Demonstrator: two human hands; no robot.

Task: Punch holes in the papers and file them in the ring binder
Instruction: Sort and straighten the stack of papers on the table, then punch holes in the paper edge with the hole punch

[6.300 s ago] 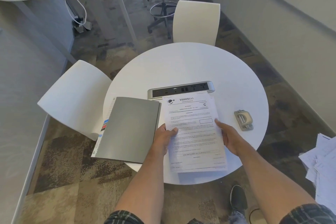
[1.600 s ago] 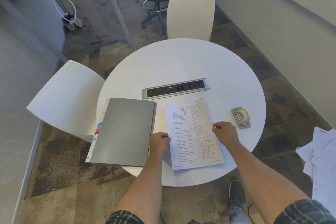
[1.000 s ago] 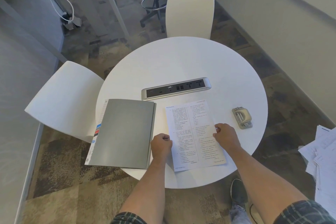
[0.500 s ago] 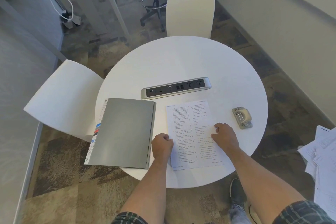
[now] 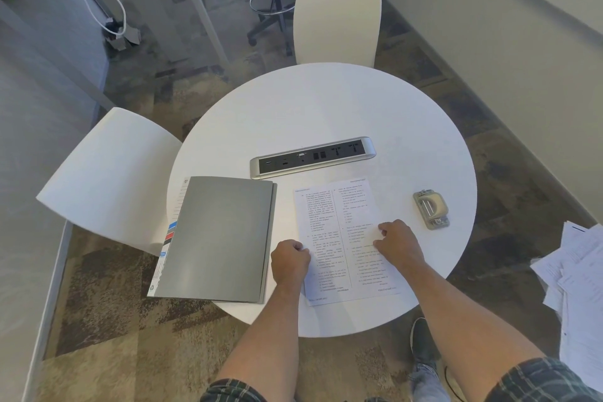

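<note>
A printed stack of papers [image 5: 336, 222] lies flat on the round white table [image 5: 326, 108], text in two columns facing up. My left hand [image 5: 289, 259] is curled at the papers' left edge, fingers pinching it. My right hand [image 5: 396, 243] rests on the right half of the sheet with fingers bent, pressing down. A closed grey ring binder [image 5: 218, 238] lies to the left, overhanging the table edge, coloured tabs along its left side. The beige hole punch [image 5: 430, 209] sits to the right of the papers, untouched.
A silver power strip [image 5: 311, 157] is set into the table behind the papers. White chairs stand at the left [image 5: 107, 176] and the far side [image 5: 337, 23]. More loose papers [image 5: 577, 277] lie at the right, off the table. A shoe [image 5: 422, 341] shows below the table edge.
The papers were held up with the title page showing, then turned over and laid flat. In the last second my right hand slid slightly inward over the sheet; my left stayed at the edge.
</note>
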